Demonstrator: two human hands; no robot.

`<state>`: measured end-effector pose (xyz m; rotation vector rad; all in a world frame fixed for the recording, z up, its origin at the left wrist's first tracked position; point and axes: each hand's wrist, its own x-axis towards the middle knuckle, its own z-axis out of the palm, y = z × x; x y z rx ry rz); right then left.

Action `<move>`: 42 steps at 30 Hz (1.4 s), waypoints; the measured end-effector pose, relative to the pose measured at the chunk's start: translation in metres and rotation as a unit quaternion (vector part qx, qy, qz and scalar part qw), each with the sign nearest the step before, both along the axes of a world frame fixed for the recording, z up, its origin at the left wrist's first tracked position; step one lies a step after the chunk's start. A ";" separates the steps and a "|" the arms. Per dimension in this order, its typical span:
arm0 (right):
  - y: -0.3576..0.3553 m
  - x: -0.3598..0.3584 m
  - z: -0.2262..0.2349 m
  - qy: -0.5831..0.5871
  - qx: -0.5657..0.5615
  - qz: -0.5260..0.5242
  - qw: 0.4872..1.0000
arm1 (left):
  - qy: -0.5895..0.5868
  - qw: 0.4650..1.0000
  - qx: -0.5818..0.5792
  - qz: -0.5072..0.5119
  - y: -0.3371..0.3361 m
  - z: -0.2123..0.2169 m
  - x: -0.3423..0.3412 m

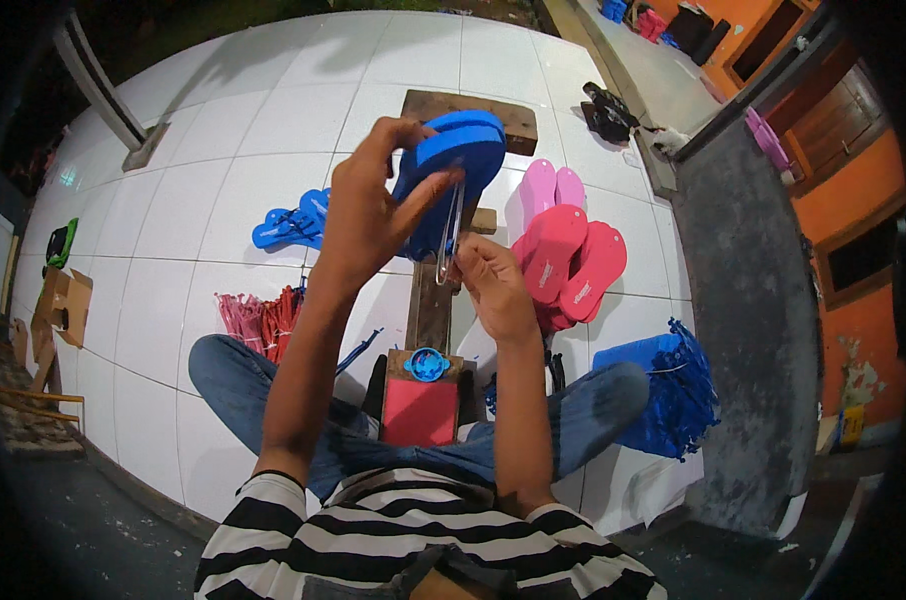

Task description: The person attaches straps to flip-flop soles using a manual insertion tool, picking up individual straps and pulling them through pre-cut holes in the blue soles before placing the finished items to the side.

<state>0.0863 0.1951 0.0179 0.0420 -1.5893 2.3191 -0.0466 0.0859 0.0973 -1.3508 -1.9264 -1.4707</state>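
My left hand [378, 195] is closed round a pair of thick blue flip-flop soles [460, 143], fingers behind the upper edge and thumb across the face. They are held up above a wooden beam [430, 300]. Against their lower right side lies a long, thin, shiny looped piece [453, 235], possibly a metal tool or clear plastic; I cannot tell which. The fingertips of my right hand [498, 290] pinch its lower part. Between my legs, a blue round dish [428, 365] of small pieces sits above a red pad [420, 412] on the wooden stand.
Blue flip-flops [291, 226] lie to the left, above pink and red strap bundles [260, 320]. On the right are red soles [563, 262], pink soles [551, 188] and a heap of blue straps [663, 385]. A cardboard box [65, 305] stands far left, a black bag [609, 112] far right.
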 end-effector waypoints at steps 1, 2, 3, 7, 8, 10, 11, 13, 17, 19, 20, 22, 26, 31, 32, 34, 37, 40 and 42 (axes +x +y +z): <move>0.007 -0.005 -0.002 0.020 -0.028 0.024 0.999 | -0.022 1.000 0.005 -0.010 0.004 0.001 0.002; 0.007 -0.005 -0.006 0.036 -0.063 0.048 0.996 | -0.048 0.999 0.003 -0.020 0.005 -0.001 0.004; 0.004 -0.003 -0.008 0.047 -0.083 0.064 0.993 | -0.067 0.997 0.001 -0.044 0.006 0.002 0.004; -0.018 0.017 0.000 0.023 0.040 -0.056 0.997 | -0.303 0.930 0.092 -0.190 -0.017 -0.009 0.015; -0.025 0.022 0.006 -0.001 0.115 -0.133 0.984 | -0.312 0.917 0.129 -0.214 -0.018 -0.016 0.016; -0.026 0.010 0.017 0.045 0.129 -0.231 0.963 | -0.335 0.909 0.152 -0.197 -0.014 -0.028 0.021; -0.027 0.006 0.020 0.060 0.135 -0.280 0.949 | -0.336 0.912 0.147 -0.186 -0.010 -0.026 0.026; -0.026 0.001 0.036 0.047 0.137 -0.262 0.954 | -0.345 0.914 0.134 -0.165 -0.006 -0.025 0.040; -0.035 -0.007 0.048 0.006 0.134 -0.250 0.959 | -0.339 0.919 0.159 -0.125 -0.005 -0.028 0.051; -0.046 -0.003 0.040 0.023 0.114 -0.280 0.953 | -0.350 0.913 0.177 -0.117 -0.010 -0.026 0.066; -0.054 0.000 0.033 0.024 0.104 -0.292 0.950 | -0.361 0.907 0.185 -0.109 -0.015 -0.029 0.075; -0.063 0.009 0.028 0.009 0.090 -0.308 0.947 | -0.381 0.901 0.191 -0.085 -0.024 -0.032 0.091; -0.084 0.062 0.028 -0.080 0.154 -0.313 0.934 | -0.427 0.883 0.183 0.067 -0.043 -0.049 0.125; -0.106 0.122 -0.005 -0.022 0.211 -0.224 0.951 | -0.284 0.925 -0.007 -0.251 -0.115 -0.074 0.137; -0.098 0.108 0.001 -0.093 0.185 -0.201 0.958 | -0.272 0.930 0.144 -0.200 -0.087 -0.062 0.125; -0.085 0.103 -0.007 -0.038 0.250 -0.189 0.949 | -0.162 0.957 0.067 -0.230 -0.085 -0.057 0.103; -0.083 0.094 -0.003 0.020 0.291 -0.209 0.933 | -0.097 0.956 0.047 -0.272 -0.091 -0.050 0.088; -0.081 0.089 -0.002 0.034 0.329 -0.239 0.913 | -0.093 0.955 0.071 -0.273 -0.094 -0.055 0.091; -0.085 0.088 0.001 0.041 0.306 -0.237 0.921 | -0.088 0.954 0.081 -0.276 -0.095 -0.051 0.092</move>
